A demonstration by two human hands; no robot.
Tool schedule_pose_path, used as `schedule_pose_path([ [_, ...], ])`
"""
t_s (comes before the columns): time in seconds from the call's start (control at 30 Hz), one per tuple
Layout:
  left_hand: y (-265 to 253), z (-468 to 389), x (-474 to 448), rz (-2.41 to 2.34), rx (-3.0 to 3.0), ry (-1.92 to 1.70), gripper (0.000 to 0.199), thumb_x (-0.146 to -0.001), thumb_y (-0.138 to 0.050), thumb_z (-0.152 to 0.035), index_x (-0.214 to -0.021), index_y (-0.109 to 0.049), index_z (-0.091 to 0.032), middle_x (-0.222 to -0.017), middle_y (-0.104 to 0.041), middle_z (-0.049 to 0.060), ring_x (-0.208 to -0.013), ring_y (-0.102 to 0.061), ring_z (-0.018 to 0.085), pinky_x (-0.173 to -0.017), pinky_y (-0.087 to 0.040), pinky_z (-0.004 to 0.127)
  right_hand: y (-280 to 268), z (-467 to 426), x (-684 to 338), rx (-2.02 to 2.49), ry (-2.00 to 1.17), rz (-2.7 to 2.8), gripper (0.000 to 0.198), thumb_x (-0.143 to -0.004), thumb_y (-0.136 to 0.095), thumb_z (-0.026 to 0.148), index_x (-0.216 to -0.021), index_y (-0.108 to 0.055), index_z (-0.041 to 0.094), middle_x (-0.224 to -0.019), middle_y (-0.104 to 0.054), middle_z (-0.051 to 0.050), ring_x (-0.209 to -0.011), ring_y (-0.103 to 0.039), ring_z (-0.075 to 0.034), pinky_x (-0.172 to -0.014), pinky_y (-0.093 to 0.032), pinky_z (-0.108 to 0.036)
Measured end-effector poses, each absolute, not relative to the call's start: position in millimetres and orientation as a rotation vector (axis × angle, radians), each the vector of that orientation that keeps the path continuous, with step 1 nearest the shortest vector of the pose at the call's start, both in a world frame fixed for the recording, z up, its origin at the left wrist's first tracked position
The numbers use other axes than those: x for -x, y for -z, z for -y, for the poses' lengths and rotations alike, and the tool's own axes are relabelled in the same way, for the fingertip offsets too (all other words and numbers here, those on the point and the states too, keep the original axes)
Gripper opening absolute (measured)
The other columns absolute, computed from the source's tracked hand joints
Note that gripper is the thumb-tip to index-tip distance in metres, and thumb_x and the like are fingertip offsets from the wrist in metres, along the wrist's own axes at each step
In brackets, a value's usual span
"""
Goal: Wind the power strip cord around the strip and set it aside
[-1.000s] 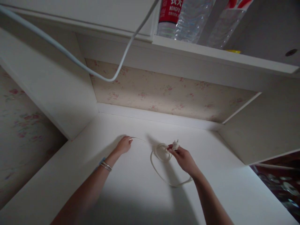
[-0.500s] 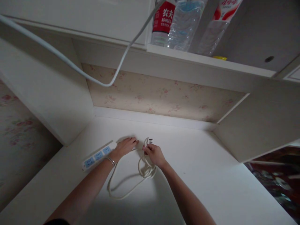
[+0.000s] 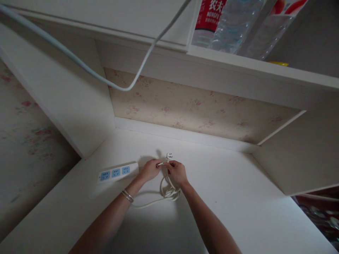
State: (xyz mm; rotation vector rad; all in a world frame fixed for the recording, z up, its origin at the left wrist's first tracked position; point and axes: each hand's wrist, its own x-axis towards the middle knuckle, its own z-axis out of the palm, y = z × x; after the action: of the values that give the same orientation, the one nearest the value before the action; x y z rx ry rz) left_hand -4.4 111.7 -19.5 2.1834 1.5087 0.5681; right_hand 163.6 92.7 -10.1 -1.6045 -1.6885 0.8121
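A white power strip [image 3: 134,168] with blue sockets lies on the white surface, just left of my left hand [image 3: 151,170]. My left hand is closed, pinching a short stretch of pale cord that runs across to my right hand. My right hand [image 3: 177,173] is closed on the cord, just below the white plug [image 3: 169,155], whose metal pins face up and away. Beneath my right hand hangs a loosely looped bundle of cord [image 3: 169,193]. One length of that cord [image 3: 149,204] trails left behind my left wrist.
A thick white cable [image 3: 124,89] hangs across the upper view, close to the camera. Above the surface is a shelf [image 3: 238,62] with plastic bottles [image 3: 234,26]. White side panels [image 3: 63,91] and a flowered wall [image 3: 182,106] enclose the white surface [image 3: 238,197].
My left hand has lifted from lying flat and now pinches the cord beside my right hand. The plug has turned upward in my right hand. The view has shifted slightly.
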Motion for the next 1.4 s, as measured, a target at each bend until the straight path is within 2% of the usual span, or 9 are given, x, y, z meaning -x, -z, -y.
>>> schedule_pose_path([
  [0.13,19,-96,17,-1.543,-2.161,-0.606,0.030,-0.084,-0.049,-0.013,-0.108,-0.066,-0.022,-0.107,-0.065,0.005,-0.097,-0.060,0.017,-0.086,-0.044,0.026,12,-92,-165,1.631,-0.766,1.662,0.040,-0.085,-0.046,0.052,-0.076,-0.066,0.019,-0.060,-0.064,-0.001,-0.055,-0.055,-0.013,-0.054,-0.037,-0.022],
  [0.33,26,-83,30,-1.533,-2.313,-0.685,0.032,-0.088,-0.044,-0.012,-0.112,-0.061,-0.024,-0.107,-0.061,0.005,-0.098,-0.058,0.016,-0.090,-0.043,0.028,11,-88,-175,1.620,-0.784,1.571,0.040,-0.084,-0.047,0.056,-0.073,-0.061,0.020,-0.056,-0.061,0.001,-0.053,-0.057,-0.015,-0.055,-0.040,-0.024],
  [0.57,36,-96,40,-1.606,-2.274,-0.747,0.029,-0.088,-0.044,-0.009,-0.107,-0.062,-0.022,-0.105,-0.061,0.005,-0.098,-0.057,0.017,-0.090,-0.043,0.029,6,-72,-183,1.454,-0.946,1.368,0.039,-0.082,-0.049,0.059,-0.086,-0.054,0.021,-0.076,-0.063,-0.001,-0.056,-0.061,-0.016,-0.052,-0.046,-0.026],
  [0.83,23,-82,46,-1.821,-2.291,-0.766,0.023,-0.085,-0.049,-0.011,-0.104,-0.057,-0.019,-0.111,-0.054,0.009,-0.104,-0.051,0.022,-0.092,-0.042,0.034,-7,-58,-184,1.370,-0.962,1.353,0.038,-0.081,-0.053,0.059,-0.085,-0.051,0.021,-0.071,-0.059,0.001,-0.054,-0.061,-0.015,-0.049,-0.044,-0.024],
  [1.0,23,-44,60,-2.009,-2.297,-0.641,0.013,-0.086,-0.047,-0.018,-0.092,-0.059,-0.017,-0.095,-0.058,0.011,-0.098,-0.051,0.027,-0.092,-0.039,0.042,-6,-55,-176,1.356,-0.982,1.364,0.039,-0.082,-0.051,0.060,-0.087,-0.052,0.021,-0.067,-0.058,0.001,-0.055,-0.061,-0.016,-0.051,-0.045,-0.025],
  [1.27,29,-18,62,-2.096,-2.275,-0.665,0.028,-0.089,-0.042,-0.020,-0.110,-0.060,-0.015,-0.108,-0.062,0.014,-0.105,-0.052,0.027,-0.097,-0.037,0.039,-3,-55,-156,1.315,-1.076,1.392,0.038,-0.084,-0.049,0.059,-0.091,-0.052,0.022,-0.067,-0.060,0.001,-0.055,-0.061,-0.016,-0.051,-0.046,-0.025],
  [1.4,30,-24,58,-2.068,-2.209,-0.585,0.029,-0.088,-0.041,-0.015,-0.110,-0.061,-0.014,-0.103,-0.064,0.014,-0.098,-0.057,0.026,-0.090,-0.041,0.037,-2,-55,-155,1.316,-1.060,1.409,0.036,-0.085,-0.049,0.057,-0.090,-0.053,0.022,-0.063,-0.060,0.001,-0.059,-0.062,-0.017,-0.058,-0.047,-0.027],
])
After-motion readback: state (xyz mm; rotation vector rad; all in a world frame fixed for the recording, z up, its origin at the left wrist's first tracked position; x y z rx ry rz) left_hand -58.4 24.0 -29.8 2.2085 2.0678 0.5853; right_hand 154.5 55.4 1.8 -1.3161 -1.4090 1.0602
